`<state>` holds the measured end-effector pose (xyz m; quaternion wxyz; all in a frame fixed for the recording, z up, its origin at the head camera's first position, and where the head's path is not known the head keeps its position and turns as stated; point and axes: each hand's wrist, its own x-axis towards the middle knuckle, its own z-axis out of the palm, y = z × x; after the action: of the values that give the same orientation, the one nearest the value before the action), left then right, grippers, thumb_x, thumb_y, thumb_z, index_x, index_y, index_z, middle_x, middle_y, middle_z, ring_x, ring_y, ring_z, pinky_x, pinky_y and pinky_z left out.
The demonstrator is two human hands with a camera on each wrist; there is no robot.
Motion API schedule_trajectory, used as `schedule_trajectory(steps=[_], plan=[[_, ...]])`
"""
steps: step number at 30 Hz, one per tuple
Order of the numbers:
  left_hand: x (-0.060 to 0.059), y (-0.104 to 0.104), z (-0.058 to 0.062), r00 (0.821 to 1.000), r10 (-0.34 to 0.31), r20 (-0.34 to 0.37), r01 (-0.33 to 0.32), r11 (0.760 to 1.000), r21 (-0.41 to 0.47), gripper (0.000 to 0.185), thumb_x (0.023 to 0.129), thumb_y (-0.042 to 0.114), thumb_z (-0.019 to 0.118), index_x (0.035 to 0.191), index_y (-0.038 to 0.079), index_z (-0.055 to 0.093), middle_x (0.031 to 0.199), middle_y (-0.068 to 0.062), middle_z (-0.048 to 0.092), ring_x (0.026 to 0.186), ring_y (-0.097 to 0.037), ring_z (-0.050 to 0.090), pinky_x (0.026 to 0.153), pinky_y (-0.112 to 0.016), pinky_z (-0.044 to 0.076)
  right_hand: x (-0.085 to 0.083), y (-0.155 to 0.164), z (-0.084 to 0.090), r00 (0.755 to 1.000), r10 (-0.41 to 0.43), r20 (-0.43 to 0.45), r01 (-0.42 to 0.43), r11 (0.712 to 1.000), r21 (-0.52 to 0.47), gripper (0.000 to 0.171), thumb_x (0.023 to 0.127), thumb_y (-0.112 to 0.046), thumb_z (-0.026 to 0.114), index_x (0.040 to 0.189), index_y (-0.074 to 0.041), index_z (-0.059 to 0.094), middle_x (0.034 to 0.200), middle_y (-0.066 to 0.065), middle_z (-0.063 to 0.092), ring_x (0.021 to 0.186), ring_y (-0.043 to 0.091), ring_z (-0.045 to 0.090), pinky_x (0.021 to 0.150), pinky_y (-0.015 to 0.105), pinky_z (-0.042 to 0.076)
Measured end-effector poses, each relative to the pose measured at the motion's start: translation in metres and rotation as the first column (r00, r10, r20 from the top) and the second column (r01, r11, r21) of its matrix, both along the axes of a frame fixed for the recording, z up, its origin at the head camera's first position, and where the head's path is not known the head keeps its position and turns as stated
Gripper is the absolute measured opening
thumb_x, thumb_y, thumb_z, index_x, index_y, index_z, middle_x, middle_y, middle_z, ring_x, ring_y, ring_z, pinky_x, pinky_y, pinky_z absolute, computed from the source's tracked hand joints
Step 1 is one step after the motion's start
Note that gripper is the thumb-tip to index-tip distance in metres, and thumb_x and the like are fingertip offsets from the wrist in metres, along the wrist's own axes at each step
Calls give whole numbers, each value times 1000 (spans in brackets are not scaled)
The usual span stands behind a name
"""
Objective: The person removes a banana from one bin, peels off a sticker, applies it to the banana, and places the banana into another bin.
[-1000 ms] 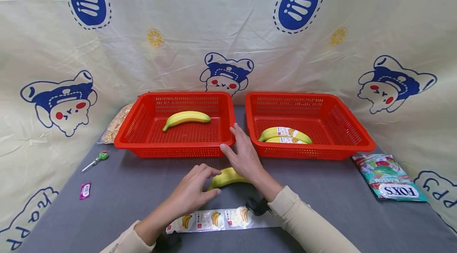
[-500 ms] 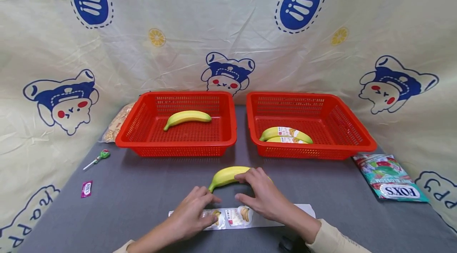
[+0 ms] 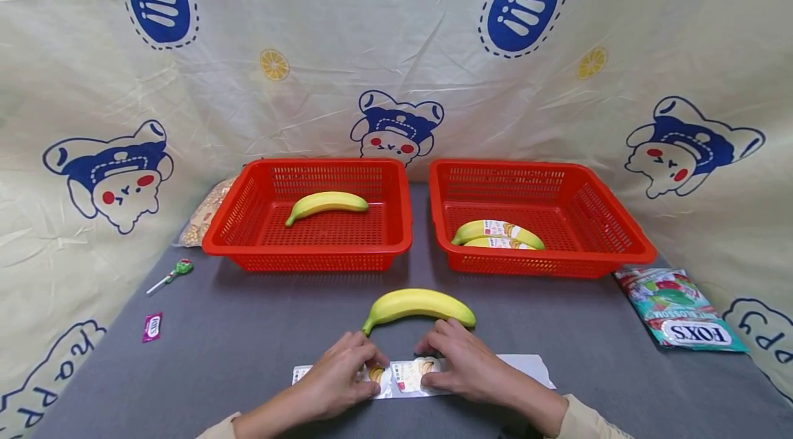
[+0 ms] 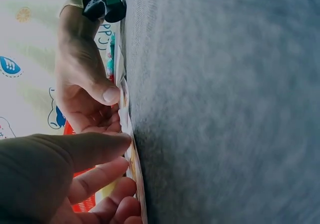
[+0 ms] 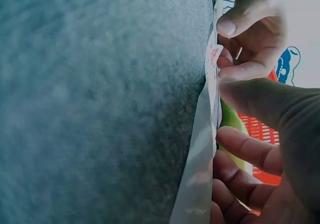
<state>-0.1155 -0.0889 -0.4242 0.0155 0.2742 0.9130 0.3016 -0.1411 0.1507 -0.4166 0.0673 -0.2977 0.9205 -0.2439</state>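
Observation:
A silvery strip of banana stickers (image 3: pixel 409 376) lies across the table in the head view. My left hand (image 3: pixel 343 373) rests its fingertips and thumb on the strip's left part. Over its right part is my right hand (image 3: pixel 461 365), thumb and bent fingers touching it around a sticker, with space between thumb and forefinger. In both wrist views the fingertips meet the strip's edge, and the strip (image 5: pixel 209 92) looks slightly raised and creased. A bare yellow banana (image 3: pixel 418 307) lies just beyond the hands. Parts of the strip are hidden under the fingers.
The left red basket (image 3: pixel 306 250) holds one plain banana (image 3: pixel 328 203); the right red basket (image 3: pixel 545 263) holds two bananas (image 3: pixel 495 229) with stickers. A lollipop (image 3: pixel 173 274) and small pink packet (image 3: pixel 152 327) lie left, a FOX'S bag (image 3: pixel 684 312) right, another bag (image 3: pixel 207 212) behind.
My right hand has come back from the left basket's corner, past the banana, and down onto the sticker strip. My left hand has moved from beside the banana to the strip.

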Motion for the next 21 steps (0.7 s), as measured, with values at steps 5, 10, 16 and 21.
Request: schedule_trajectory(steps=[5, 10, 16, 21], plan=[[-1, 1, -2, 999, -6, -34, 5, 1000, -31, 24, 70, 17, 76, 93, 20, 68, 85, 10, 52, 81, -2, 40, 71, -18, 37, -2, 1, 0, 999, -7, 54, 6, 1000, 21, 30, 71, -27, 79, 98, -22, 67, 87, -12, 50, 85, 4, 39, 70, 21, 34], [-2, 1, -2, 999, -3, -32, 2, 999, -51, 24, 71, 17, 75, 93, 21, 69, 86, 11, 51, 81, -2, 40, 70, -18, 36, 0, 2, -3, 1000, 7, 4, -7, 999, 34, 34, 71, -26, 79, 103, -22, 67, 87, -12, 49, 86, 4, 39, 70, 20, 34], [-2, 1, -1, 1000, -1, -24, -1, 998, -63, 24, 71, 18, 75, 94, 22, 69, 86, 12, 50, 80, -2, 39, 68, -18, 35, 2, 2, -3, 999, 18, -36, -17, 999, 43, 34, 72, -27, 79, 103, -23, 67, 88, -12, 50, 87, 4, 40, 71, 21, 35], [-2, 1, -1, 1000, 1, -30, -3, 997, -73, 24, 71, 18, 75, 93, 21, 69, 85, 12, 50, 79, -2, 38, 68, -17, 34, 2, 2, -3, 999, 13, -34, -12, 999, 53, 30, 72, -29, 79, 98, -23, 66, 87, -12, 49, 87, 5, 39, 71, 22, 34]])
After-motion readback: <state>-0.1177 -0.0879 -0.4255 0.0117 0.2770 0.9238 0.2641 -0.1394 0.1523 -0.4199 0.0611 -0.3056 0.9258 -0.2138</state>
